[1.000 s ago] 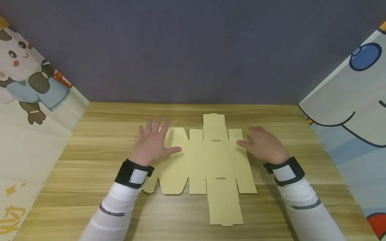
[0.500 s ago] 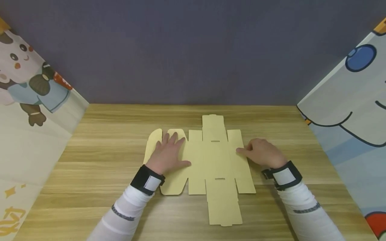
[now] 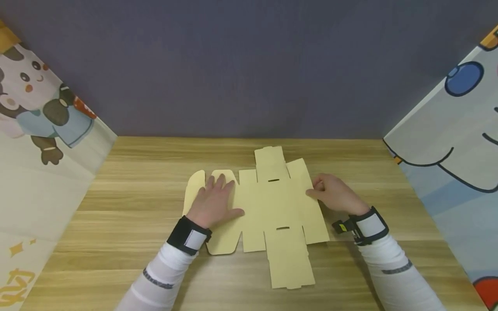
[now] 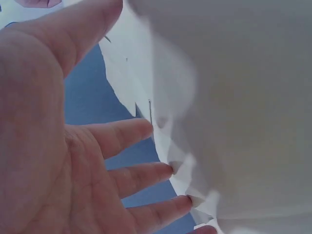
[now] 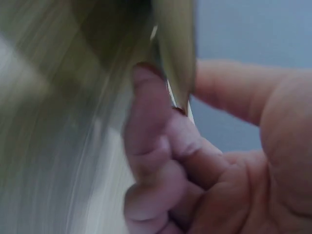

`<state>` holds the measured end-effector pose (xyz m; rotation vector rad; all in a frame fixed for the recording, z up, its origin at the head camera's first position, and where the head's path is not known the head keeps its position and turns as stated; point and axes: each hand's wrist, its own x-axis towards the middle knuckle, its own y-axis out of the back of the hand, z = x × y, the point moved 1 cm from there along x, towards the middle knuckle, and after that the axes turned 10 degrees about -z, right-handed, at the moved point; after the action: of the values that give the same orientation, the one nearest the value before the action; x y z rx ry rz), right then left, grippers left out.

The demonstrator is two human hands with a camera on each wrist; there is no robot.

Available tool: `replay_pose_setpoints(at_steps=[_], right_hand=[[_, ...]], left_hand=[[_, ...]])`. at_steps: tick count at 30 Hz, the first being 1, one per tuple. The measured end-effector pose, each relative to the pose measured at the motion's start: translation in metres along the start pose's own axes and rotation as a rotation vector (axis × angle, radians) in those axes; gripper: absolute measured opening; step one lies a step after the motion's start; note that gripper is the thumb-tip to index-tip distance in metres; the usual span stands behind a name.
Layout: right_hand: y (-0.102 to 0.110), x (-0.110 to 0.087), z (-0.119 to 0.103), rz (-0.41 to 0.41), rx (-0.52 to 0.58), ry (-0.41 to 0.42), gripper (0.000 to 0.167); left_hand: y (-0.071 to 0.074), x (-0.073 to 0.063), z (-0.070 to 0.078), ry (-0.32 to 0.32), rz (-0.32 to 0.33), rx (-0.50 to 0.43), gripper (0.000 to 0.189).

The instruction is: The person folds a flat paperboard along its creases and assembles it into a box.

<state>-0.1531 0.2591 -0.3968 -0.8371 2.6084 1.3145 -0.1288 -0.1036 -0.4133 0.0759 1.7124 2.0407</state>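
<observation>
A flat, unfolded cardboard box blank (image 3: pixel 278 203) in pale yellow lies on the wooden table, with creased panels, slots and tabs. My left hand (image 3: pixel 214 202) rests spread on its left panels; in the left wrist view the fingertips (image 4: pixel 163 168) press against the card. At the blank's right edge my right hand (image 3: pixel 338 192) pinches the outer panel, thumb on top and curled fingers beneath. The right wrist view shows the panel edge (image 5: pixel 178 48) between thumb and fingers. That right side is lifted off the table and tilts up slightly.
The wooden table (image 3: pixel 128 207) extends around the blank. A dark grey panel (image 3: pixel 249 69) stands behind its back edge. Cartoon-printed side panels flank it on the left (image 3: pixel 50 172) and right (image 3: pixel 447 181).
My left hand has come down and to the right onto the blank. The right fingers have curled under the right edge, which has risen, and the blank has turned slightly.
</observation>
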Motion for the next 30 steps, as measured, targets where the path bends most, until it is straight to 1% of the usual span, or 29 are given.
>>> replay_pose_setpoints(at_steps=[5, 7, 9, 11, 13, 15, 18, 21, 23, 26, 30], right_hand=[[0.006, 0.002, -0.012, 0.032, 0.031, 0.039, 0.034], [0.008, 0.003, -0.017, 0.054, 0.035, 0.051, 0.033], [0.009, 0.003, -0.023, 0.08, 0.034, 0.07, 0.031], [0.011, 0.001, -0.031, 0.112, 0.023, 0.085, 0.031], [0.011, 0.0, -0.04, 0.152, 0.01, 0.105, 0.031], [0.011, -0.002, -0.051, 0.198, -0.011, 0.128, 0.03], [0.009, -0.006, -0.065, 0.271, -0.036, 0.166, 0.027], [0.006, -0.01, -0.078, 0.334, -0.067, 0.199, 0.023], [0.005, -0.012, -0.085, 0.36, -0.081, 0.213, 0.021], [0.004, -0.016, -0.094, 0.386, -0.099, 0.225, 0.021], [0.002, -0.019, -0.102, 0.407, -0.12, 0.243, 0.02]], left_hand=[[0.014, 0.001, -0.005, -0.019, 0.109, 0.002, 0.092], [0.023, 0.003, -0.005, -0.042, 0.166, -0.023, 0.088], [0.034, 0.006, -0.004, -0.077, 0.227, -0.062, 0.083], [0.046, 0.008, -0.001, -0.125, 0.292, -0.108, 0.076], [0.059, 0.01, 0.006, -0.183, 0.348, -0.145, 0.071], [0.072, 0.013, 0.014, -0.229, 0.384, -0.155, 0.067], [0.089, 0.018, 0.03, -0.295, 0.405, -0.15, 0.065], [0.102, 0.028, 0.046, -0.342, 0.4, -0.138, 0.064], [0.109, 0.035, 0.056, -0.364, 0.389, -0.135, 0.063], [0.115, 0.044, 0.066, -0.389, 0.383, -0.139, 0.062], [0.119, 0.049, 0.075, -0.422, 0.411, -0.177, 0.052]])
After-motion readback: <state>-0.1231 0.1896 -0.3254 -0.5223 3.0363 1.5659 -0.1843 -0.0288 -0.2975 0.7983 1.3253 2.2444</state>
